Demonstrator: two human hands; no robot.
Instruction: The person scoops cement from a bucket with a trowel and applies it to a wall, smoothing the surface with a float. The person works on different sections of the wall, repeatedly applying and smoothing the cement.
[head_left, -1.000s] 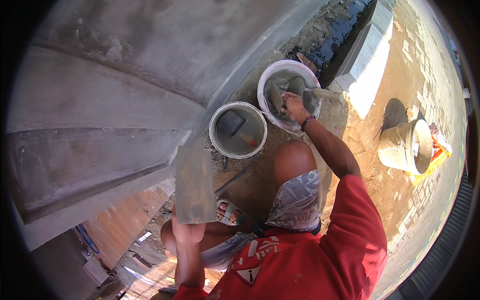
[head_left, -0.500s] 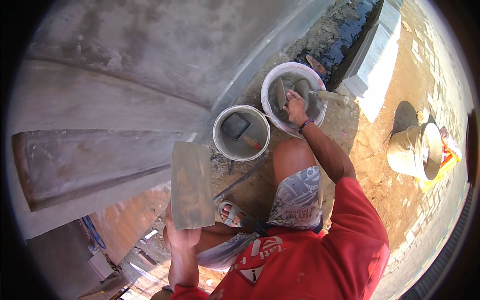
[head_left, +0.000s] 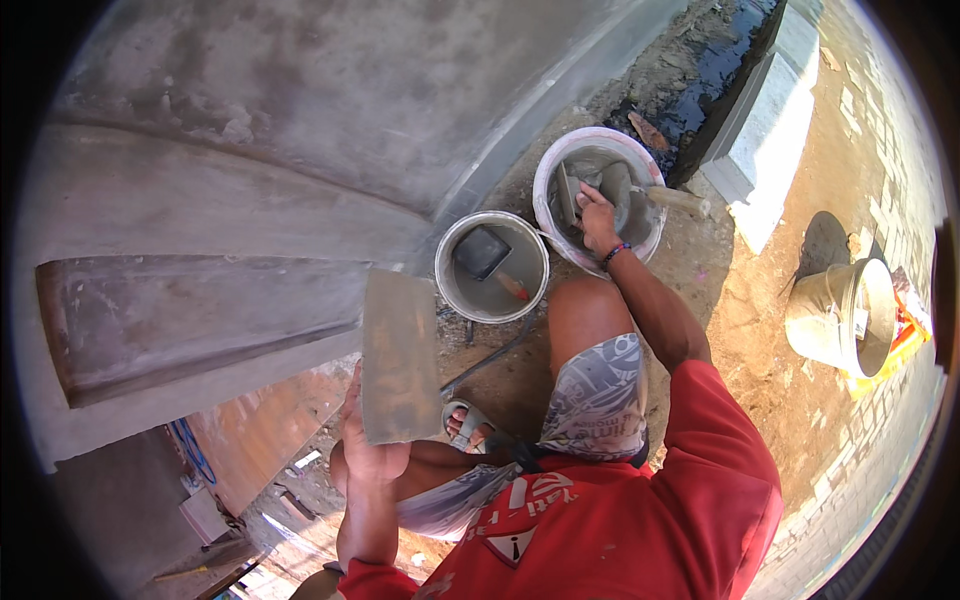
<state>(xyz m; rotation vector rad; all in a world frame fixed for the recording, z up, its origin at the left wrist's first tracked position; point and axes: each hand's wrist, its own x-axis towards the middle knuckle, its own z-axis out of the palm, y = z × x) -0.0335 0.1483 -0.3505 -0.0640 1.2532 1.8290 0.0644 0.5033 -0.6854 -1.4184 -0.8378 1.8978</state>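
My left hand (head_left: 368,445) grips a flat, cement-stained rectangular board (head_left: 400,355) from beneath, at the lower middle. My right hand (head_left: 599,218) is inside a large pinkish-rimmed tub (head_left: 600,140) of wet grey mix, closed on a flat metal trowel (head_left: 568,192) whose blade stands edge up. A second tool with a pale handle (head_left: 680,200) rests in the same tub. Just left of it stands a smaller white bucket (head_left: 447,291) of grey water, holding a black square container (head_left: 481,249) and a red-tipped brush (head_left: 515,286).
Grey plastered wall and ledge (head_left: 250,170) at left. A wet trench (head_left: 712,70) and concrete blocks (head_left: 766,140) at upper right. A beige bucket (head_left: 821,310) stands on dirt at right beside an orange sack (head_left: 907,318). Planks (head_left: 250,440) and debris lie lower left.
The board in my left hand has risen slightly. My right hand stays in the tub with the trowel. The whole view has shifted slightly, with buckets appearing farther right.
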